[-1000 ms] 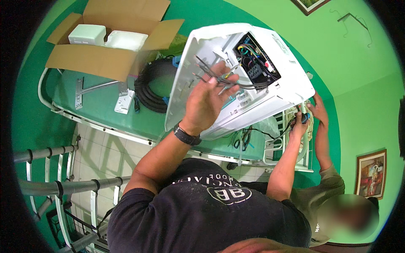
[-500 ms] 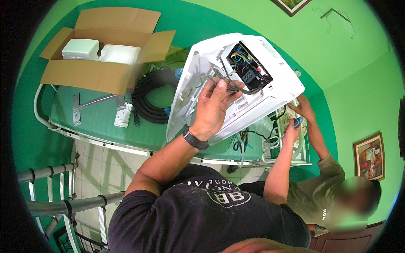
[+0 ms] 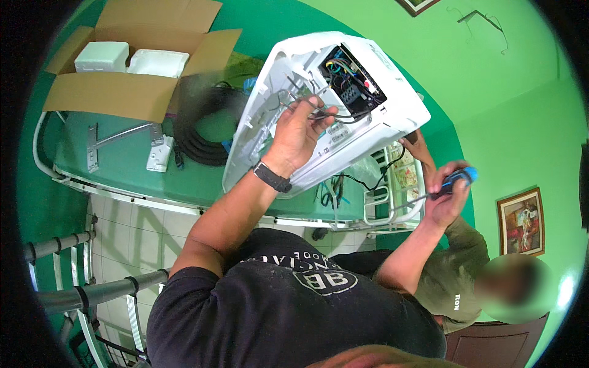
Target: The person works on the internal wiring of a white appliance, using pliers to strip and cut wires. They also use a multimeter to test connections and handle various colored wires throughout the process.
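Observation:
A white air conditioner indoor unit (image 3: 392, 95) is tilted over the bench, its wiring compartment (image 3: 353, 89) uncovered and full of coloured wires and a black terminal block. My left hand (image 3: 297, 132), wearing a dark watch, is closed on grey wires (image 3: 350, 118) that run out of the compartment. Some loose wire ends stick out past its fingers. Over on the right, my right hand (image 3: 445, 205) grips a screwdriver (image 3: 459, 179) by its blue and black handle, its shaft pointing left and slightly down. A co-worker's hand (image 3: 419, 152) is at the unit's lower right corner.
The green-topped bench (image 3: 116, 178) carries an open cardboard box (image 3: 113, 95) with white covers, a coil of black insulated pipe (image 3: 184, 138) and a metal bracket (image 3: 123, 141). A ladder (image 3: 92, 297) stands at lower left. The co-worker's sleeve (image 3: 469, 245) is close on my right.
My right hand has moved right and lifted the screwdriver away from the unit's corner. My left hand still holds the wires. The whole view has shifted slightly.

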Available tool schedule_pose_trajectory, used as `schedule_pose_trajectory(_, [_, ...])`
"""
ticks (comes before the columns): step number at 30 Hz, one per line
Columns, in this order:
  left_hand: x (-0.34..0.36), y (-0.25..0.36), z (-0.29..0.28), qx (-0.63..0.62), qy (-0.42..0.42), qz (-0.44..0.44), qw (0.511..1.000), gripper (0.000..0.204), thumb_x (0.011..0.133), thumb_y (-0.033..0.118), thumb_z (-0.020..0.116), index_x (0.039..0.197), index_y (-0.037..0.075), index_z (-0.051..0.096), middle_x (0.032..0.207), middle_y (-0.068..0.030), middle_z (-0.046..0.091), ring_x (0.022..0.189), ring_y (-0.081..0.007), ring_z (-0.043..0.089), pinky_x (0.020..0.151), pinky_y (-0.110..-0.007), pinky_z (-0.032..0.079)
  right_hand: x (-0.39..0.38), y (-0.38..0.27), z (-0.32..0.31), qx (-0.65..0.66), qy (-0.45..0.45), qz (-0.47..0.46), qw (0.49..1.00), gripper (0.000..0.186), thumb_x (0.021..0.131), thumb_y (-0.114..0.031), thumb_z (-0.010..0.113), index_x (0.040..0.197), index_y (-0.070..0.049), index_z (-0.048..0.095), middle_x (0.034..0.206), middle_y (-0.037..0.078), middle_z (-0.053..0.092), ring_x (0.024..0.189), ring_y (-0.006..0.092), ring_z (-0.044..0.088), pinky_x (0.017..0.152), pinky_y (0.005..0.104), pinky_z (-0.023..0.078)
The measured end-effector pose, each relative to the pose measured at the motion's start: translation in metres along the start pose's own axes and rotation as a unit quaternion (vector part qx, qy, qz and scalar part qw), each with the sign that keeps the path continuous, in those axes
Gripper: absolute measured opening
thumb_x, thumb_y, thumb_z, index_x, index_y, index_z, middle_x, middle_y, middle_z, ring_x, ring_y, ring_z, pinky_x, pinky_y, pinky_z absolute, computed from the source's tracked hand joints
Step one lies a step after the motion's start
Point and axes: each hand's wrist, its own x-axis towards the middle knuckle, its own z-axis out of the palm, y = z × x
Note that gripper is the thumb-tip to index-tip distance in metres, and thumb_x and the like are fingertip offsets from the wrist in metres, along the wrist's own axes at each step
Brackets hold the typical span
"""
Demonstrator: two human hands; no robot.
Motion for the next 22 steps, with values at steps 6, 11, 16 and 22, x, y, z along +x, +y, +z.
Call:
schedule_pose_trajectory(6, [-0.006,-0.01,-0.005,-0.088,-0.037,-0.049,0.994,0.019,0.098,0.024,0.067,0.11,0.009,0.064,0.101,-0.0036,0.065,0.11,-0.0239,0.065,0.093,-0.032,0.054,0.06,-0.053,0.037,0.059,-0.115,-0.119,0.985,0.053,0.1,-0.038,0.062,0.136,-0.002,0.048,0.103,0.011,0.054,0.062,0.0131,0.046,0.054,0.0278,0.038])
schedule_pose_trajectory(11, [-0.011,-0.004,0.0,-0.05,-0.059,-0.019,0.997,0.023,0.098,0.025,0.068,0.115,0.011,0.065,0.098,-0.0015,0.065,0.104,-0.0195,0.066,0.086,-0.031,0.055,0.095,-0.067,0.06,0.113,-0.188,-0.081,0.972,0.049,0.102,-0.034,0.059,0.136,0.0,0.048,0.102,0.011,0.052,0.061,0.0121,0.041,0.053,0.0271,0.036])
schedule_pose_trajectory(16, [-0.006,-0.002,-0.003,0.051,-0.031,-0.064,0.996,0.024,0.096,0.023,0.07,0.116,0.01,0.065,0.088,0.0016,0.061,0.084,-0.0135,0.064,0.066,-0.028,0.047,0.109,-0.063,0.112,-0.447,-0.194,-0.019,0.873,0.049,0.094,-0.008,0.059,0.142,-0.012,0.049,0.105,0.009,0.06,0.073,0.0153,0.057,0.065,0.0275,0.047])
schedule_pose_trajectory(22, [-0.01,-0.029,-0.004,0.114,0.042,-0.094,0.988,0.025,0.095,0.024,0.071,0.116,0.012,0.066,0.085,0.002,0.059,0.079,-0.0137,0.062,0.066,-0.03,0.046,0.164,0.006,0.12,-0.619,-0.491,0.002,0.613,0.056,0.09,-0.018,0.072,0.141,-0.012,0.052,0.125,0.019,0.061,0.115,0.0274,0.062,0.102,0.0436,0.046])
